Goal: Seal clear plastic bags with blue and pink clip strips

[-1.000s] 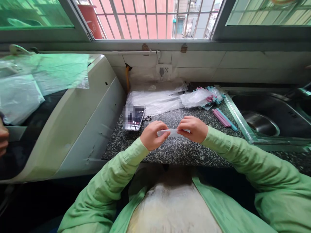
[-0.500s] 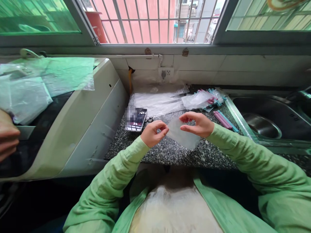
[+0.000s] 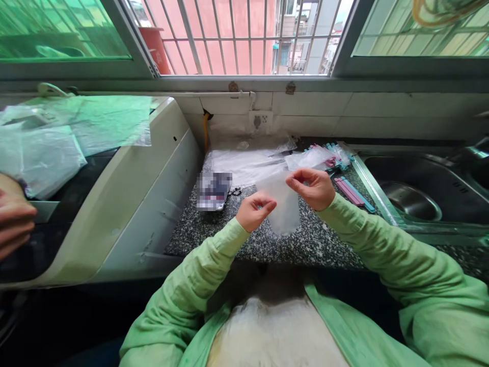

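- The view looks down from the person's head at two hands in light green sleeves, held over a speckled granite countertop (image 3: 214,229) below a barred window.
- The left hand (image 3: 255,210) is curled almost shut, thumb and forefinger pinched together on the left edge of a small clear plastic bag (image 3: 280,204).
- The right hand (image 3: 312,187) sits a little higher and further from the body, its thumb and forefinger closed on the bag's upper right corner; the other fingers curl loosely, not clenched.
- The clear plastic bag hangs between the two hands, above the counter and not resting on it, its lower end drooping toward the counter's front edge. It is see-through, so the granite shows behind it.
- Just left of the hands a phone (image 3: 214,191) lies flat on the counter, its screen blurred.
- Behind the hands lies a spread of clear plastic sheets (image 3: 244,163), and to their right a pile of pink and blue clips (image 3: 332,155) partly inside plastic.
- Three loose clip sticks (image 3: 353,192) lie near the steel sink (image 3: 412,196) at the right.
- At the far left edge, another person's hand (image 3: 13,224) shows beside a white appliance (image 3: 126,204) draped with plastic.
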The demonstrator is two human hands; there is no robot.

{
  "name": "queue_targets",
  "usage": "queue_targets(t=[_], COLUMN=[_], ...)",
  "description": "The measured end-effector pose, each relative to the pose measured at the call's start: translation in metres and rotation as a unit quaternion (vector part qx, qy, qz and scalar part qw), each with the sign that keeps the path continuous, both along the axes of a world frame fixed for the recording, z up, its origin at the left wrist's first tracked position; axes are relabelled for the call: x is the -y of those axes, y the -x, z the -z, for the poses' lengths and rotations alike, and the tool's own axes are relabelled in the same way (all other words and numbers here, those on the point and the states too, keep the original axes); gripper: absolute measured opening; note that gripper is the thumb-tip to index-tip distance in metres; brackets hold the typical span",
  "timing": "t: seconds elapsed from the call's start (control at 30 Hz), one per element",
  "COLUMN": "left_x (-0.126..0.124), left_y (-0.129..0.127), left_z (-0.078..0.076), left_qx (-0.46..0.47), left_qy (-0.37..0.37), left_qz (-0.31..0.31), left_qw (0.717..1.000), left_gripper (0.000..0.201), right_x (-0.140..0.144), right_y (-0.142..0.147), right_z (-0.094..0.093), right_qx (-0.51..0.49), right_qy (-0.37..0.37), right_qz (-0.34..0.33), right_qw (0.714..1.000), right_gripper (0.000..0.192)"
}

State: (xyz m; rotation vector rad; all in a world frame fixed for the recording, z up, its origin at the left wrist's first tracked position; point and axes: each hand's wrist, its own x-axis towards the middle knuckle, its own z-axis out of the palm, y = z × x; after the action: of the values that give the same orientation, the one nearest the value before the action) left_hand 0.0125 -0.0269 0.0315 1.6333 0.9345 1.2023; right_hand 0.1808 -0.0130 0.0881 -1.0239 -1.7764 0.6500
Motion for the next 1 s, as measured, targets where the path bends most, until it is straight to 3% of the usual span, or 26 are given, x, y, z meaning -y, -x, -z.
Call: queue_targets(t=[0.17,0.33,0.43,0.83,1.0], left_x=[0.002,0.004,0.004,0.013,0.017], left_y=[0.003,0.002,0.000,0.004,0.005], left_z=[-0.004,-0.010,-0.010,0.019,0.024], left_qx=[-0.006,-0.036,-0.048,-0.089,-0.074], left_qy=[0.011,-0.001,-0.001,0.038,0.073], left_qz=[0.031,0.061,0.074,0.084,0.081], left_qw=[0.999,0.997,0.996,0.992,0.991], left_gripper=[0.036,0.030,0.031,0.046,0.043], right_x=[-0.004,-0.013,-0.016,-0.019,-0.021], right_y=[-0.009,-0.008,-0.004,-0.006,-0.007], right_z=[-0.001,-0.002,-0.003,-0.005,-0.005], right_qx=[0.023,0.023,0.030,-0.029,-0.037], right_qy=[0.036,0.125,0.167,0.127,0.115], right_qz=[-0.047,-0.132,-0.180,-0.090,-0.083], right_qw=[0.998,0.983,0.969,0.987,0.989], right_gripper=[0.029,0.040,0.034,0.028,0.028])
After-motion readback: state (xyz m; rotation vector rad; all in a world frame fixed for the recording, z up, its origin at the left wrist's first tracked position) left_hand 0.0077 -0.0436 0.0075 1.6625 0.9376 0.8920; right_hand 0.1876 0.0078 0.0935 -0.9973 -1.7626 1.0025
